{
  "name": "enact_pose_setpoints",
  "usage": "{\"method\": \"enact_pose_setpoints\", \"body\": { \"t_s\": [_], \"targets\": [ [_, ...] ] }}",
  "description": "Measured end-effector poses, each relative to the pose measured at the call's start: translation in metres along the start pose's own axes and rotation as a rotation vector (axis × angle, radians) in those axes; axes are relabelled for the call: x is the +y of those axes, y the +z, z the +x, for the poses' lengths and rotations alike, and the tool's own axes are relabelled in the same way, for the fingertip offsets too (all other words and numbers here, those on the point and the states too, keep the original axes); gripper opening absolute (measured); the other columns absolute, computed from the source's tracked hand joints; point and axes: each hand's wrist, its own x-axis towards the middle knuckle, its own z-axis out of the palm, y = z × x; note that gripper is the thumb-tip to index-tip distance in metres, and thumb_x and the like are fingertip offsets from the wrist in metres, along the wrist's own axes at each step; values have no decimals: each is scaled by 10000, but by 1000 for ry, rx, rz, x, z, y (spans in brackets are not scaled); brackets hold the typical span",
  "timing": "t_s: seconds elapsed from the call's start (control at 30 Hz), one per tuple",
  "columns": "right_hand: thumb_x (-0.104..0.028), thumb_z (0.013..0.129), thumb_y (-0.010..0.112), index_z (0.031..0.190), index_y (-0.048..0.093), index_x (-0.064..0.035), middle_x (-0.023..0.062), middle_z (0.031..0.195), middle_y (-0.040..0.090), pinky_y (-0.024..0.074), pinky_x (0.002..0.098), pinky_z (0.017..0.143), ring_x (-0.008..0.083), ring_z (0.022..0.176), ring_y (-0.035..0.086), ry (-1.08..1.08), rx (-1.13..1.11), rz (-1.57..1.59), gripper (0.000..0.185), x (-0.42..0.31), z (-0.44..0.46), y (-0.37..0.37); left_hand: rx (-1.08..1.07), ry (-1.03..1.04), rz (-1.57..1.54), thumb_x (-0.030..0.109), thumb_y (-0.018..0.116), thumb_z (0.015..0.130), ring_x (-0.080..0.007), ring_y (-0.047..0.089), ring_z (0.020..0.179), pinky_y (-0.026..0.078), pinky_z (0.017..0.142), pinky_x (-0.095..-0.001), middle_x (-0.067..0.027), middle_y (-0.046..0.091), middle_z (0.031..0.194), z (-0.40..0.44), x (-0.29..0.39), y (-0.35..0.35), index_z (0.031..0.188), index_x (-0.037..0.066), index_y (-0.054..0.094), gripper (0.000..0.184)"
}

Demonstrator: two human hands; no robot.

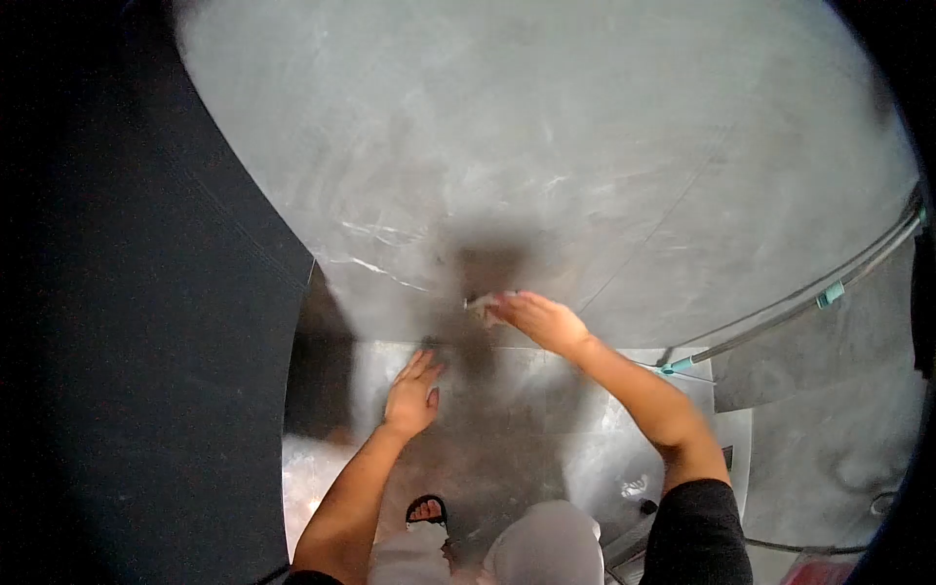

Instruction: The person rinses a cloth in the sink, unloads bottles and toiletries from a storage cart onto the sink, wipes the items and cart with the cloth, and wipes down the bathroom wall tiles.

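Observation:
My right hand reaches out to a broad grey surface with its fingers bent together. At the fingertips is a small pale crumpled piece, like a cloth, against the surface; its exact kind is hard to make out. Whitish streaks mark the surface left of it. Lower and to the left, my left hand has its fingers stretched out and holds nothing. It is near the lower edge of the grey surface, but I cannot tell whether it touches.
A dark panel fills the left side. On the right runs a thin tube or cable with teal clips. Below are a shiny grey floor, my foot in a black sandal and my light-coloured trousers.

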Motion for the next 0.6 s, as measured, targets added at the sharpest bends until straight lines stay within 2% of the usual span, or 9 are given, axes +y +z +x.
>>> {"method": "enact_pose_setpoints", "body": {
  "t_s": [0.13, 0.23, 0.33, 0.4, 0.47, 0.57, 0.6],
  "targets": [
    [-295, 959, 443, 1555, 233, -163, -39, 1570, 300, 92, 380, 1212, 177, 1449, 240, 191, 57, 216, 646, 50, 78, -74, 43, -191, -46, 52, 641, 811, -355, 368, 1391, 336, 1142, -391, -189, 450, 1457, -16, -23, 20, 1283, 29, 585, 476],
    [-265, 961, 445, 1561, 200, -128, -21, 1601, 241, 71, 358, 1219, 186, 1472, 205, 233, 282, 261, 662, -20, 120, -34, 52, -281, -24, 55, 641, 815, -355, 365, 1392, 325, 1149, -390, -204, 452, 1450, -25, -32, 26, 1296, 9, 567, 490],
    [-257, 968, 440, 1563, 180, -116, 2, 1635, 139, 77, 353, 1225, 185, 1498, 131, -86, 46, 34, 665, -127, 89, 56, 74, -344, -63, 53, 641, 816, -359, 360, 1395, 312, 1156, -397, -214, 452, 1447, -32, -35, 26, 1306, -3, 553, 502],
    [-253, 973, 435, 1567, 152, -117, 11, 1648, 42, 57, 370, 1230, 183, 1512, 44, -333, -233, -16, 672, -87, 44, 14, 87, -349, -110, 55, 642, 816, -366, 357, 1395, 308, 1157, -405, -221, 451, 1446, -32, -33, 28, 1309, -6, 549, 505],
    [-264, 955, 468, 1564, 196, -148, 11, 1646, 64, 106, 394, 1220, 193, 1511, 50, -224, -372, 13, 677, -109, -28, 62, 92, -349, -151, 57, 643, 816, -375, 355, 1395, 307, 1156, -414, -229, 449, 1444, -36, -32, 30, 1307, -7, 549, 505],
    [-258, 929, 480, 1506, 348, -126, 36, 1537, 324, 324, 415, 1124, 223, 1416, 302, -163, -381, 198, 606, -45, -81, 16, 85, -291, -139, 53, 647, 815, -387, 369, 1383, 307, 1153, -421, -238, 451, 1440, -34, -41, 37, 1311, -8, 545, 510],
    [-246, 923, 490, 1474, 389, -127, 40, 1479, 370, 347, 418, 1094, 225, 1361, 357, -14, -364, 299, 573, -39, -84, 10, 98, -272, -135, 51, 646, 815, -389, 371, 1381, 307, 1152, -420, -239, 451, 1439, -32, -42, 38, 1312, -8, 544, 511]
  ]
}}
